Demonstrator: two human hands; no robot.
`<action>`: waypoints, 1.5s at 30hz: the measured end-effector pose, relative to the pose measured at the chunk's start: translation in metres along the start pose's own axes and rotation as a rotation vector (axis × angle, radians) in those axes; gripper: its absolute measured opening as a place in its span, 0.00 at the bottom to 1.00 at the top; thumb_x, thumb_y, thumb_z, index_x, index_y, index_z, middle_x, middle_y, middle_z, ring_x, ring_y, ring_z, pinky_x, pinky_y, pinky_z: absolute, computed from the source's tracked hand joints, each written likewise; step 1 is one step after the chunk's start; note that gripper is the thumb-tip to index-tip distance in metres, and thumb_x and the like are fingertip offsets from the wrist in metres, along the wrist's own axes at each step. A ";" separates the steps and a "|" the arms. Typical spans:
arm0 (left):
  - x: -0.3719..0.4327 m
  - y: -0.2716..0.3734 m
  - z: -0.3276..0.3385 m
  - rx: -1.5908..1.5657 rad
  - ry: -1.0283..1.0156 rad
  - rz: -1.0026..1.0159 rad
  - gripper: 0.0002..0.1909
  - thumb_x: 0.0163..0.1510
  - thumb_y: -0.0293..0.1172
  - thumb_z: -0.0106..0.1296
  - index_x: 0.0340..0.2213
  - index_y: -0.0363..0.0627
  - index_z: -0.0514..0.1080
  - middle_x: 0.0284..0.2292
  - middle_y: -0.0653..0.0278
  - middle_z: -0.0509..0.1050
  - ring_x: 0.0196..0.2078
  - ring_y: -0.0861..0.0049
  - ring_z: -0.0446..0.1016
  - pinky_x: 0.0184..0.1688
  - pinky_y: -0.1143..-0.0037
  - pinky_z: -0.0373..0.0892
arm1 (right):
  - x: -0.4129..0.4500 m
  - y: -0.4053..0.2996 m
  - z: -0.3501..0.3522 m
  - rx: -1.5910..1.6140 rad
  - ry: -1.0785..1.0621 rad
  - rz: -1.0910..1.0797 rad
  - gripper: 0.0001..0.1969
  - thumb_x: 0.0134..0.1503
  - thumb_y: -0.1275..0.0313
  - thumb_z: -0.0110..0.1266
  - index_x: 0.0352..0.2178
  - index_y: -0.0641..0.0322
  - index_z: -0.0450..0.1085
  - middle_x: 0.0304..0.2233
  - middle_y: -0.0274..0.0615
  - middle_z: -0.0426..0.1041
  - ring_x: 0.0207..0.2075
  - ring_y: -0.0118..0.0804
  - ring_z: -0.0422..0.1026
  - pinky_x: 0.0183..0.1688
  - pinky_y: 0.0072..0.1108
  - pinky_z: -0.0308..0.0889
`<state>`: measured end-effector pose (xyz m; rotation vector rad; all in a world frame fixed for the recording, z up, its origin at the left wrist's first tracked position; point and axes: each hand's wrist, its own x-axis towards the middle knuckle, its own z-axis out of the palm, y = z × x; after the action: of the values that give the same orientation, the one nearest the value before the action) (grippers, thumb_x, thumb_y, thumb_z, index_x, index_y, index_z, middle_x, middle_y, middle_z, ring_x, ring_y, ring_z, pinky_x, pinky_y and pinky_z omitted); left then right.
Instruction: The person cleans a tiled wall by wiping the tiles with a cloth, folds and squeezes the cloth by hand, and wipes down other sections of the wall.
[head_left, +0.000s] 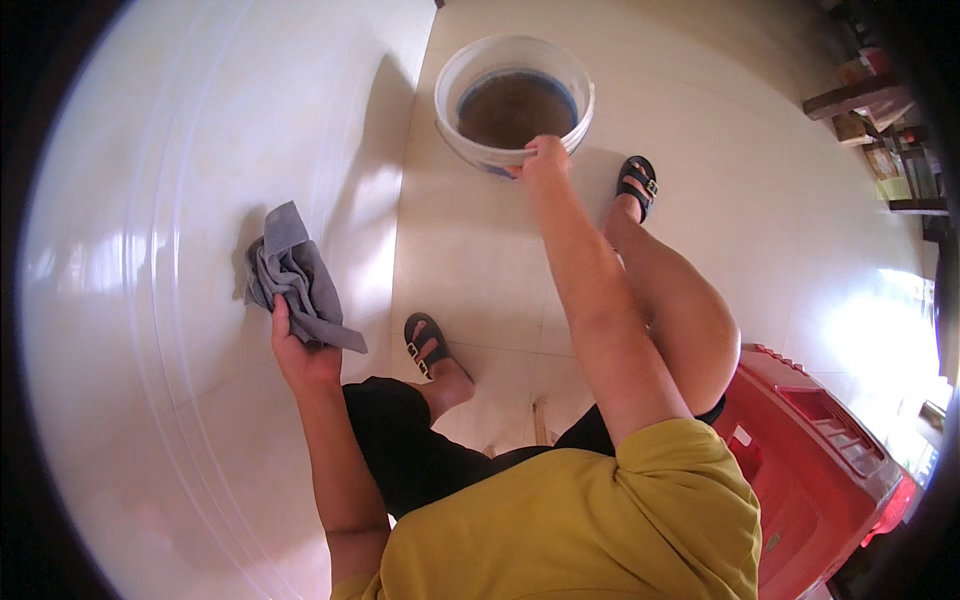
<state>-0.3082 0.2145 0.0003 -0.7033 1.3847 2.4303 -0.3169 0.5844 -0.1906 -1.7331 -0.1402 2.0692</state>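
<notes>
A crumpled grey cloth (296, 281) rests in my left hand (307, 352), close to the glossy white wall (195, 315); whether it touches the wall I cannot tell. My right hand (546, 157) grips the near rim of a white plastic bucket (517, 46). Dark brown, murky water (517, 111) lies inside the bucket, well below the rim. The fingers of my right hand are partly hidden behind its back.
Pale tiles cover the floor (480, 255), which meets the wall at my left. My sandalled feet stand apart. A red plastic object (802, 465) is beside me at the lower right. Shelves (855, 97) with assorted items line the far right.
</notes>
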 end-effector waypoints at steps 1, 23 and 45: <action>0.003 0.002 -0.004 -0.009 0.040 0.016 0.20 0.59 0.38 0.43 0.51 0.44 0.63 0.52 0.62 0.67 0.53 0.68 0.66 0.56 0.67 0.61 | 0.004 -0.002 0.010 -0.059 0.003 -0.035 0.14 0.37 0.81 0.50 0.31 0.69 0.66 0.36 0.55 0.65 0.38 0.59 0.67 0.29 0.53 0.68; -0.013 0.000 -0.013 0.198 -0.208 0.085 0.18 0.57 0.26 0.46 0.49 0.42 0.63 0.45 0.65 0.70 0.46 0.73 0.69 0.49 0.70 0.65 | -0.105 0.077 -0.010 -0.336 -1.134 -0.168 0.17 0.57 0.63 0.43 0.41 0.65 0.67 0.31 0.45 0.74 0.33 0.37 0.73 0.37 0.30 0.70; -0.035 0.004 -0.098 0.154 -0.500 0.225 0.21 0.56 0.30 0.48 0.50 0.37 0.62 0.46 0.61 0.69 0.49 0.72 0.68 0.52 0.72 0.63 | -0.277 0.146 -0.115 -0.682 -1.125 0.002 0.17 0.48 0.61 0.63 0.31 0.64 0.69 0.29 0.40 0.72 0.30 0.36 0.72 0.35 0.34 0.71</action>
<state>-0.2527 0.1282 -0.0203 0.1043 1.4677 2.3914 -0.2111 0.3225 -0.0124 -0.5656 -1.2686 2.9361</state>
